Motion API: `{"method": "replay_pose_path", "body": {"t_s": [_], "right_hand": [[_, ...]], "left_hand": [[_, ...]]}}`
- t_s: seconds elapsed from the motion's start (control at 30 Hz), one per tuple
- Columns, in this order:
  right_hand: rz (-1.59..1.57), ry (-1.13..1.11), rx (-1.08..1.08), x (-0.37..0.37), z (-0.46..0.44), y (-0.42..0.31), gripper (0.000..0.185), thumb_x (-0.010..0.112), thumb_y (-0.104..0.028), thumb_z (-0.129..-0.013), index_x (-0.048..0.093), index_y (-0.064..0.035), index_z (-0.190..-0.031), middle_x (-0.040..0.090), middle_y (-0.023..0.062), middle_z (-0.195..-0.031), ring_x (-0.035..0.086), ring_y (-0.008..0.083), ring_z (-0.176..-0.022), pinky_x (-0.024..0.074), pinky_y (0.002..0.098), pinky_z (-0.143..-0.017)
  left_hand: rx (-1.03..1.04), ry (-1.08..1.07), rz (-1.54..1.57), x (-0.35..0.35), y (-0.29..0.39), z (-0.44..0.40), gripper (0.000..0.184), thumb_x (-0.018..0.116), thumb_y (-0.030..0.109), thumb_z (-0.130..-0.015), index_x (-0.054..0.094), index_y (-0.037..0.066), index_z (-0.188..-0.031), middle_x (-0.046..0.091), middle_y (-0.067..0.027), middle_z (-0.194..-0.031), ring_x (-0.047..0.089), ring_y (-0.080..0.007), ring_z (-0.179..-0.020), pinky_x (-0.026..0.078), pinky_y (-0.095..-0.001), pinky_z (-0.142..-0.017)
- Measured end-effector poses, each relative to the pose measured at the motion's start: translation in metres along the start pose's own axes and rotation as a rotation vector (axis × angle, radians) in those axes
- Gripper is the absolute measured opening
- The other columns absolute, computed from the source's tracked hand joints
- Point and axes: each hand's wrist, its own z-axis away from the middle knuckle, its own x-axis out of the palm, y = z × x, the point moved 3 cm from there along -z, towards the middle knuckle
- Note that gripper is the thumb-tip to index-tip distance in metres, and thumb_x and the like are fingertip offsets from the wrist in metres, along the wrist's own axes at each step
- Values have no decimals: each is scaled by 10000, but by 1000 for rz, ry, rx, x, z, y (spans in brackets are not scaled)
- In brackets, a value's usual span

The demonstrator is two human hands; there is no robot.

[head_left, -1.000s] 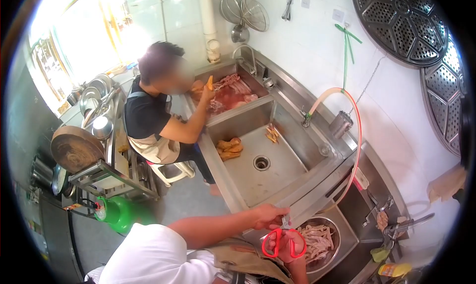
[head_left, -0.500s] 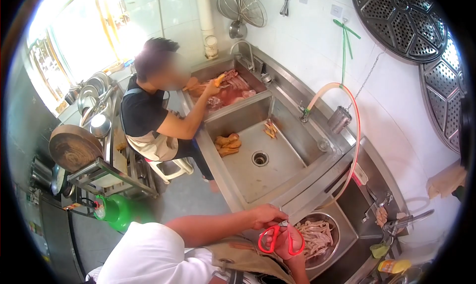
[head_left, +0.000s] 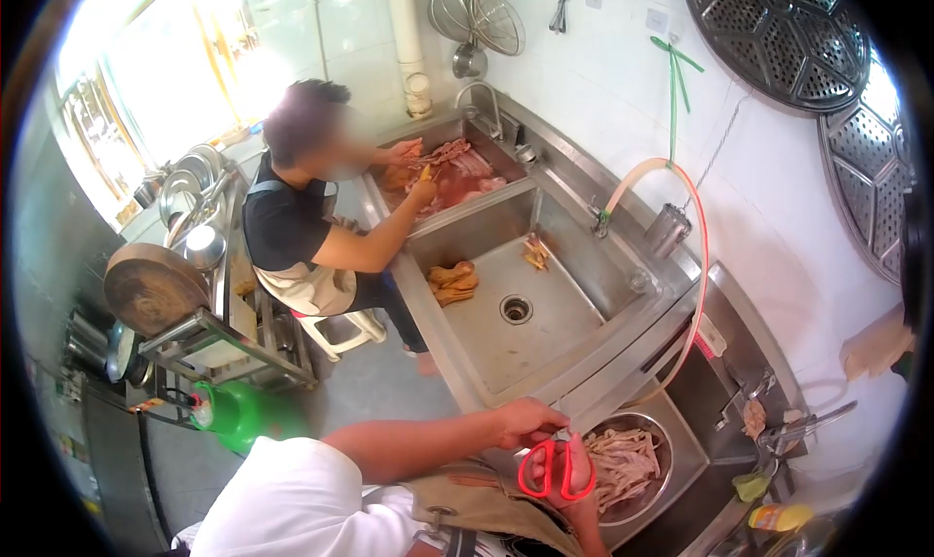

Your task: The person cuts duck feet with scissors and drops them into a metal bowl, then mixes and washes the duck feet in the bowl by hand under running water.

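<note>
The red-handled scissors (head_left: pixel 556 468) are in my right hand (head_left: pixel 576 467), beside a round metal bowl (head_left: pixel 665 465) of pale, long meat pieces (head_left: pixel 623 463). Their handle loops stand close together. Next to the blade end, my left hand (head_left: pixel 530 423) has its fingers pressed together; what lies between them is too small to make out. Both hands are over the near edge of the sink unit. In the middle sink (head_left: pixel 559 325), yellowish meat pieces (head_left: pixel 452 283) lie at the left and a few small pieces (head_left: pixel 536 252) at the back.
A seated co-worker (head_left: pixel 302 226) holds something yellow over the far sink, which contains meat and reddish liquid. A hose (head_left: pixel 702 294) arches from a tap (head_left: pixel 600 222) toward the near sink. A green gas cylinder (head_left: pixel 248 416) and a metal rack (head_left: pixel 229 348) stand at left.
The scissors' loops have come closer together in my right hand. My left hand remains beside the blades. The co-worker's raised hand has lowered toward the far sink, and their other hand now shows above it.
</note>
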Motion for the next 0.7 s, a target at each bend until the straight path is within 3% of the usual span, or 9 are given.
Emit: {"method": "replay_pose_path", "body": {"t_s": [0.17,0.23,0.27,0.3,0.33,0.37,0.43,0.63,0.7], "right_hand": [[52,21,40,-9,0,11,598,386,-517,-1010,636,24,-1059,686,110,-859,638,208,-730,520,308,-664],[50,46,35,-3,-3,8,506,424,-452,-1019,640,4,-1048,700,108,-886,655,197,-740,540,311,-658],[101,200,-55,15,5,-1,469,478,-438,-1008,659,-5,-993,698,100,-873,652,182,-719,532,296,-626],[93,132,-44,14,7,-5,433,524,-422,-995,663,-14,-954,691,95,-822,643,170,-672,513,287,-589],[122,187,-84,6,1,-1,412,549,-415,-986,654,-20,-936,673,86,-759,629,164,-623,490,273,-551],[100,285,-117,11,5,-6,404,575,-410,-974,643,-24,-880,650,81,-704,616,165,-589,480,276,-525],[78,213,-203,3,2,-9,395,598,-406,-962,634,-32,-840,638,78,-694,602,163,-574,470,280,-508],[315,562,-247,8,14,-14,503,495,-503,-992,634,-35,-867,619,69,-681,581,148,-572,461,281,-529],[322,660,-219,29,19,-28,514,401,-454,-1035,610,-45,-805,590,42,-660,558,141,-580,443,267,-551]], "left_hand": [[9,0,-96,-4,-11,5,281,619,275,-945,645,12,-1040,687,-107,-899,676,-207,-737,564,-357,-549],[-159,-80,45,0,-14,5,346,562,334,-973,628,9,-1075,688,-135,-886,683,-259,-668,578,-409,-506],[-99,-234,37,13,-3,17,341,560,325,-976,621,13,-1096,692,-141,-915,688,-273,-693,583,-396,-521],[-187,-305,54,11,0,14,352,542,289,-992,601,7,-1193,672,-144,-1086,675,-263,-917,605,-430,-723],[-182,-192,17,16,4,12,337,557,261,-987,608,-20,-1165,669,-161,-1093,669,-271,-949,596,-425,-754],[-200,-228,-6,21,2,0,326,566,251,-983,612,-24,-1152,669,-164,-1092,666,-272,-956,591,-422,-768],[-197,-262,-32,22,5,-14,303,583,229,-975,621,-31,-1127,668,-169,-1090,662,-275,-970,581,-417,-797],[-274,-346,-66,38,14,-38,286,583,229,-960,654,-32,-1056,678,-186,-1081,653,-296,-990,541,-437,-884],[-311,-374,-19,40,13,-43,291,590,240,-961,662,-31,-1036,682,-190,-1076,653,-297,-991,536,-437,-895]]}}
